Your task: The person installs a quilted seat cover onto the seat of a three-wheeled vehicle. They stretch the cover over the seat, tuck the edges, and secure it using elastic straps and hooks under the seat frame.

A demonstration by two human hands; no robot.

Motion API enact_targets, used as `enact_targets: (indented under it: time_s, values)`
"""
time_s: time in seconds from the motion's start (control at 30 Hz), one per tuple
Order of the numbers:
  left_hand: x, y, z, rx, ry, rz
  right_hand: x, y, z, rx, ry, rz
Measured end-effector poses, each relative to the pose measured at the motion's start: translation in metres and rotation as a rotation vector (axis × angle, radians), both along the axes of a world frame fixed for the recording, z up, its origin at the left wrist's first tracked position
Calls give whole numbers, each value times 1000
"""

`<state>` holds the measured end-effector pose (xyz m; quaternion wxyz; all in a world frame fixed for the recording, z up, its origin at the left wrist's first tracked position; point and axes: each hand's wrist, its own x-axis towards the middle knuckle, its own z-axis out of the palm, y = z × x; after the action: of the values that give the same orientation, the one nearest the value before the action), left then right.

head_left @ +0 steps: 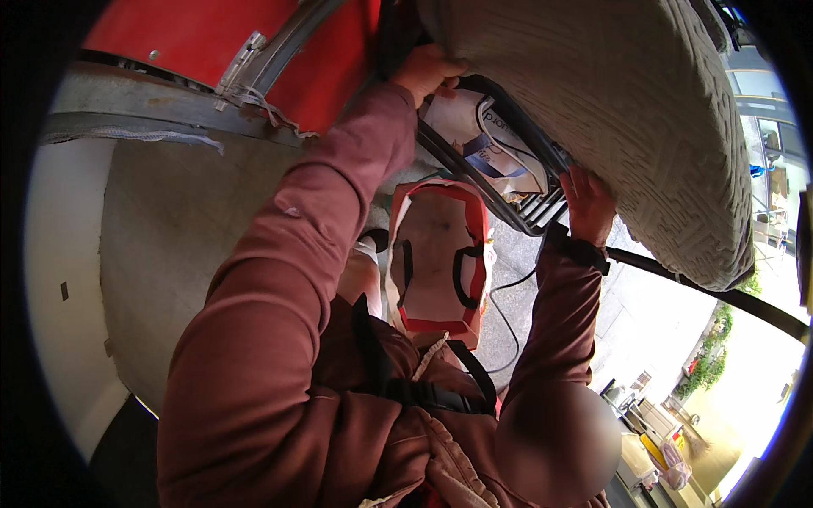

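Note:
A large grey-beige quilted cover [627, 102] hangs over something bulky at the upper right. My left hand [428, 74] is closed at the cover's lower edge, fingers curled beside the far corner of a black slatted rack [504, 195]. At the rack's right end my right hand [590, 207] has its fingers bent against the same cover edge; its grip is partly hidden. Inside the rack lies a white cloth bag [461, 114] with blue straps and dark print. Below it, a red-rimmed shopping bag [483, 292] with black handles stands open on the floor.
A red panel [186, 42] with a metal latch and frame stands at the upper left. A black cord [508, 317] runs along the floor beside the shopping bag. A dark bar [660, 268] crosses at right. Cluttered shelving [648, 440] stands at the lower right.

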<state>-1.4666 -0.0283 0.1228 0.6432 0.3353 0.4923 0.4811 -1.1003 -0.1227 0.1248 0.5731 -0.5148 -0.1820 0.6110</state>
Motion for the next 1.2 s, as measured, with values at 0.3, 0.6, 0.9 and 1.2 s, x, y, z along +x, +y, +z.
enact_targets:
  time_s: [0.3,0.6,0.9,1.2]
  values:
    - [18,-10,5,-28,-72,-61,25,-30,20,185,259,-102]
    - [46,0,-17,283,-15,-132,36,-71,21,-21,47,83]
    - [85,41,-46,-97,-887,-131,1,-82,58,-173,-457,90]
    - [78,36,-28,-191,-760,-84,-51,-89,164,320,-794,227]
